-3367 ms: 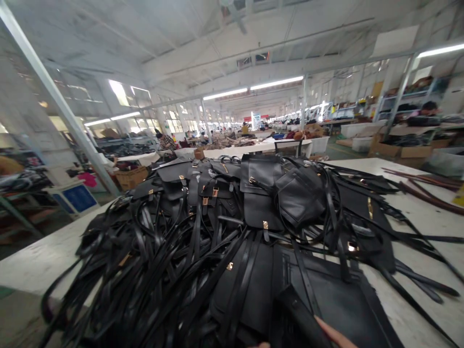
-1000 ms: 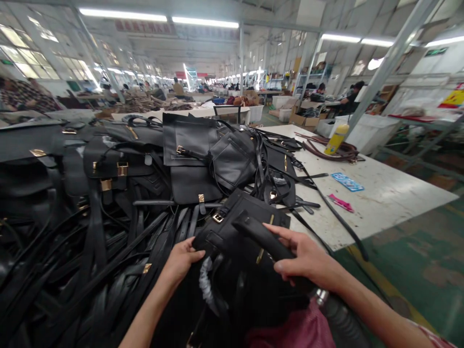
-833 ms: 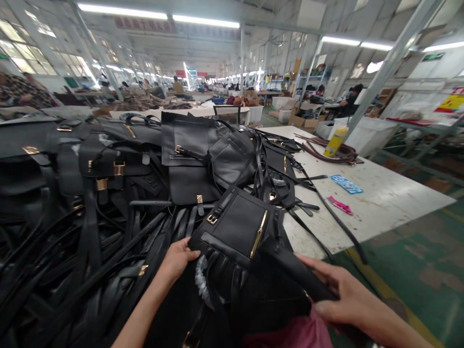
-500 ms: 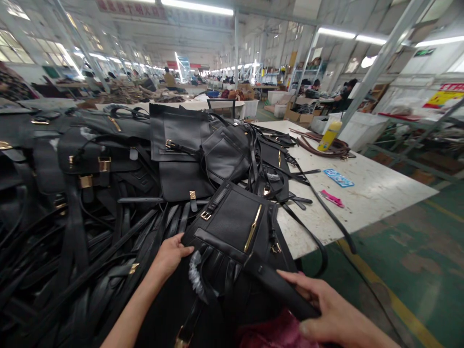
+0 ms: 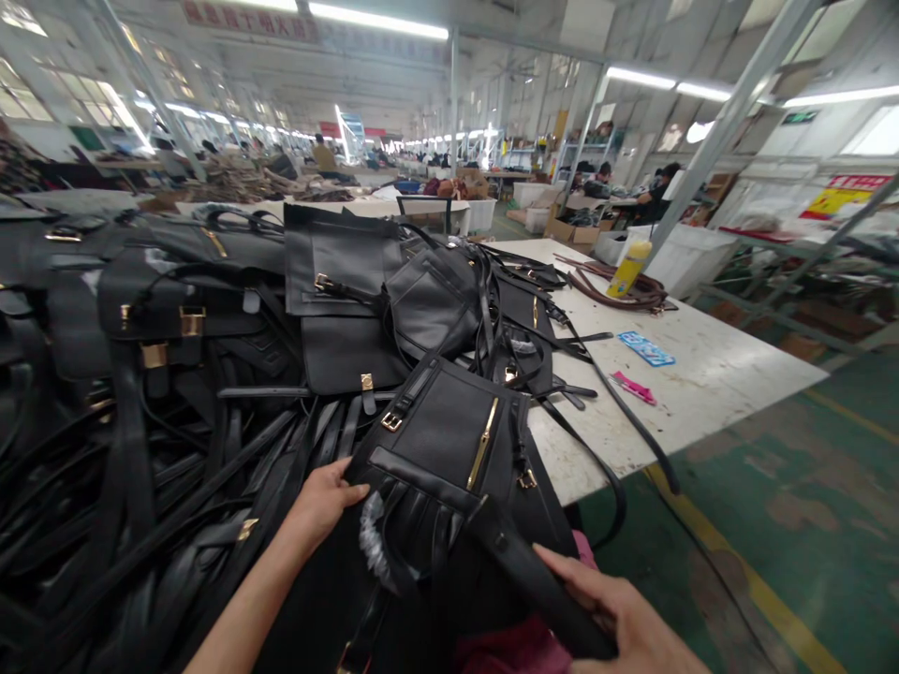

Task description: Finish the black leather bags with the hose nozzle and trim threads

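A black bag panel (image 5: 442,426) with a gold zip and small gold buckles lies in front of me at the table's near edge. My left hand (image 5: 324,501) pinches its left edge between thumb and fingers. Lower right, my right hand (image 5: 608,604) is closed around a wide black strap (image 5: 537,576) that runs up to the panel. Between my hands, a carry handle wrapped in clear plastic (image 5: 375,543) rests on the black material. Dark red cloth (image 5: 516,646) shows beneath the strap.
Black bags and straps (image 5: 169,309) are heaped on the left and behind the panel. On the white table (image 5: 730,365) lie a yellow bottle (image 5: 630,269), coiled brown straps (image 5: 596,292), a blue tag (image 5: 646,348) and a pink packet (image 5: 633,387). Green floor (image 5: 793,487) borders the table.
The view has shifted slightly, so most things sit a little further left. Both hands keep their holds on the panel and strap; a bit of pink cloth now shows behind the right hand.
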{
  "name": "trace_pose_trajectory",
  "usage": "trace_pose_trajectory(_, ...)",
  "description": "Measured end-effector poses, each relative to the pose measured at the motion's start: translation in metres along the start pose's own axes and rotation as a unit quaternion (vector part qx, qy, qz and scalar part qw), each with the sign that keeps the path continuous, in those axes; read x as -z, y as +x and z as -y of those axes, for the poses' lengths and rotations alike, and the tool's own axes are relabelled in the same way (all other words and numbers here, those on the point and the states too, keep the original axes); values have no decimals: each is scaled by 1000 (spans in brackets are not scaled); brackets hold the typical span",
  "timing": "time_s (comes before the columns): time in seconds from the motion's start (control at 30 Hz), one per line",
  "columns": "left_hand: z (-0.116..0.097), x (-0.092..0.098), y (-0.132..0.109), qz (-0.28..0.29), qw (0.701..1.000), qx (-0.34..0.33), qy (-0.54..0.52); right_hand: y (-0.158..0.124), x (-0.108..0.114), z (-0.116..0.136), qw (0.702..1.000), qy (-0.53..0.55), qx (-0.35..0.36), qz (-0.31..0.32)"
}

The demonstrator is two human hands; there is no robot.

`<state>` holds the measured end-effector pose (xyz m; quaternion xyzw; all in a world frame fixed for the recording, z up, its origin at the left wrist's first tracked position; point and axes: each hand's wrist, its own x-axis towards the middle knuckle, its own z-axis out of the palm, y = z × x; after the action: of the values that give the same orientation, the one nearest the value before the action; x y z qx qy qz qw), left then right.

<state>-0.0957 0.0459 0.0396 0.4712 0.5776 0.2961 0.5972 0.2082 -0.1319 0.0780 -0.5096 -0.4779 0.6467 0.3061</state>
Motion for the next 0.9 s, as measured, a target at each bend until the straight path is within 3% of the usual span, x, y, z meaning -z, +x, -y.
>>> trace_pose_trajectory(0.1, -4, 3, -3, 14, 1000, -7, 11, 2, 14, 8, 997, 32, 22, -69)
trace_pose_trajectory(0.27, -4, 25, -9, 80, 996, 15, 33, 0, 70, 21, 983, 49, 18, -175)
trace_pose_trajectory(0.4, 0, 38, -12, 112, 994, 12, 13, 24, 103, 19, 991, 76, -3, -107)
trace_pose_trajectory(0.57, -5, 35, -11, 113, 993, -4, 45, 62, 119, 20, 996, 71, -36, -39)
trace_pose_trajectory(0.73, -12, 33, -12, 152, 984, -10, 89, 91, 120, 36, 998, 43, -26, -27)
trace_pose_trajectory(0.9, -19, 27, -21, 162, 982, -28, 90, 135, 105, 54, 1000, 8, -7, 20)
